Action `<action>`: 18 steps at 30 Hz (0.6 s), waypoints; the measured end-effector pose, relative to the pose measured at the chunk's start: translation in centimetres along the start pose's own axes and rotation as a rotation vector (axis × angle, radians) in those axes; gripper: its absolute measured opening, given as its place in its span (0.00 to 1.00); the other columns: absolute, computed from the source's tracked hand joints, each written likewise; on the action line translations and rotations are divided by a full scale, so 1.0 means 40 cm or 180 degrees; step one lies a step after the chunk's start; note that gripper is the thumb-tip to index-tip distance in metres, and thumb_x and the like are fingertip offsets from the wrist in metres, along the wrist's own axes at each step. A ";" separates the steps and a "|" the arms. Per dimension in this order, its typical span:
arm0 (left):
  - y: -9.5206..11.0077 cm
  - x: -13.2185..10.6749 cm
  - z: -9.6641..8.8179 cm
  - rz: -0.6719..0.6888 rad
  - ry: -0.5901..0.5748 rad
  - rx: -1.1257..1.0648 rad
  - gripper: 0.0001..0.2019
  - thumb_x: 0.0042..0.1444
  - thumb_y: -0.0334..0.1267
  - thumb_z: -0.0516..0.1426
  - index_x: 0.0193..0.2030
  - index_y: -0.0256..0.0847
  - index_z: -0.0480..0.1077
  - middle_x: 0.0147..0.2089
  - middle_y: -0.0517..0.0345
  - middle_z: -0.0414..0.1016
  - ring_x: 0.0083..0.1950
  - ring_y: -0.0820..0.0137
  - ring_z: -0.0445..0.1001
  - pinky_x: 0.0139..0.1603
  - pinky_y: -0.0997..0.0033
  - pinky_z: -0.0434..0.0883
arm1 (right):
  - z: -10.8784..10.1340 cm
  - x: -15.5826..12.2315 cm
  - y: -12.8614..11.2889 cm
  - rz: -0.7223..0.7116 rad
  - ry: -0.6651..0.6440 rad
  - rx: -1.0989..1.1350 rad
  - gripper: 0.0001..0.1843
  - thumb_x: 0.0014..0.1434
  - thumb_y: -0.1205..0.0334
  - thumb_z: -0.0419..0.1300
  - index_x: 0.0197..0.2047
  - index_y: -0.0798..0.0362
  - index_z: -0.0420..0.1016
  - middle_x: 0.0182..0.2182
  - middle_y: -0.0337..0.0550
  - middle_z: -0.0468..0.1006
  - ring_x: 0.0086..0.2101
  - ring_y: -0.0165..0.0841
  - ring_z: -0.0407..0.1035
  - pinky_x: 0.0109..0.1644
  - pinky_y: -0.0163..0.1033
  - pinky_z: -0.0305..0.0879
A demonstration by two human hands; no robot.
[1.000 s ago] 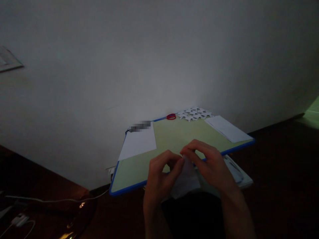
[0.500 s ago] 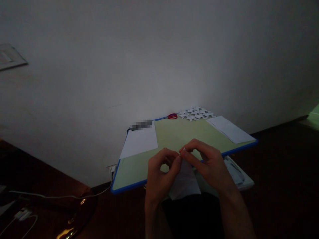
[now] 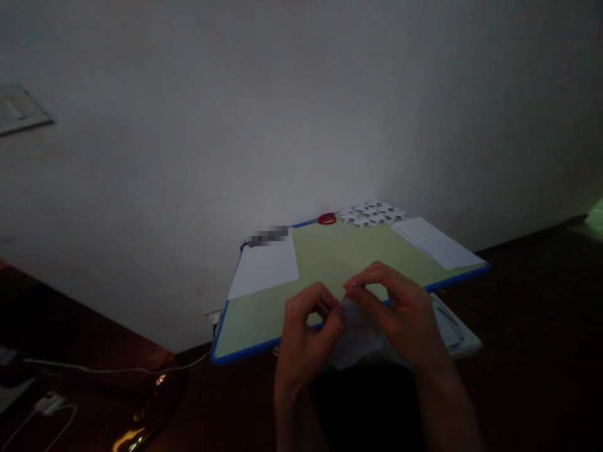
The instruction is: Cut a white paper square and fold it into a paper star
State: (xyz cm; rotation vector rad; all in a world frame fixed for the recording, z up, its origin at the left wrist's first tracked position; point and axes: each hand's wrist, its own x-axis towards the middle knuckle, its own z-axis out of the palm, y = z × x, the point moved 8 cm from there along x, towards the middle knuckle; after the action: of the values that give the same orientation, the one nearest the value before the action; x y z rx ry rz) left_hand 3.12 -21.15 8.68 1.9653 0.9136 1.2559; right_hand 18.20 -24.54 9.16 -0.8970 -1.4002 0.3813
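Note:
A sheet of white paper (image 3: 358, 336) hangs between my hands, just in front of the table's near edge. My left hand (image 3: 308, 329) pinches its upper left edge between thumb and curled fingers. The thumb and forefinger of my right hand (image 3: 400, 311) grip the paper's top corner, a little higher up. The lower part of the sheet droops, and its surface looks slightly bent. Both hands hide parts of its sides.
A pale green table (image 3: 330, 257) with a blue rim stands against the wall. On it lie flat paper (image 3: 266, 267), red-handled scissors (image 3: 326, 218), several folded paper pieces (image 3: 372, 213) and stacked white sheets (image 3: 436, 243). A white box (image 3: 455, 329) sits below right; a cable (image 3: 117, 370) runs left.
My right hand has shifted slightly right, and the gap between my fingertips is a bit wider. The paper's lower part has turned and bent. The view has moved slightly.

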 end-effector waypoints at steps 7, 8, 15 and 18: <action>0.015 -0.002 0.013 0.0051 -0.0265 0.0226 0.11 0.54 0.28 0.57 0.23 0.41 0.61 0.24 0.64 0.64 0.28 0.73 0.63 0.32 0.71 0.59 | -0.033 -0.009 0.010 0.0057 0.0444 0.0129 0.04 0.66 0.64 0.66 0.39 0.45 0.80 0.35 0.37 0.79 0.38 0.34 0.72 0.41 0.40 0.66; 0.017 -0.002 0.015 0.0074 -0.0300 0.0225 0.11 0.54 0.28 0.56 0.23 0.41 0.61 0.24 0.65 0.64 0.28 0.73 0.63 0.32 0.71 0.59 | -0.036 -0.009 0.011 0.0063 0.0460 0.0119 0.04 0.66 0.64 0.66 0.39 0.45 0.80 0.35 0.37 0.79 0.38 0.34 0.72 0.41 0.40 0.65; 0.018 -0.009 0.024 0.0043 -0.0494 0.0286 0.10 0.54 0.28 0.56 0.24 0.42 0.61 0.24 0.64 0.64 0.28 0.72 0.65 0.31 0.70 0.59 | -0.058 -0.011 0.019 0.0078 0.0716 0.0141 0.04 0.65 0.65 0.67 0.38 0.45 0.80 0.35 0.37 0.79 0.39 0.34 0.72 0.42 0.40 0.65; 0.011 -0.012 0.029 0.0000 -0.0595 0.0319 0.10 0.53 0.28 0.55 0.24 0.42 0.62 0.24 0.64 0.64 0.28 0.72 0.65 0.31 0.71 0.60 | -0.070 -0.011 0.025 0.0098 0.0831 0.0145 0.04 0.65 0.65 0.67 0.37 0.45 0.81 0.35 0.37 0.80 0.39 0.34 0.72 0.43 0.40 0.67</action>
State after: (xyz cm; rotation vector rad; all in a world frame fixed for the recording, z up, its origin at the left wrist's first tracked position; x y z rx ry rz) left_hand 4.16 -21.94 8.40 2.1199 0.8972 1.0232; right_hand 21.03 -25.11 8.34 -0.8977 -1.1349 0.3061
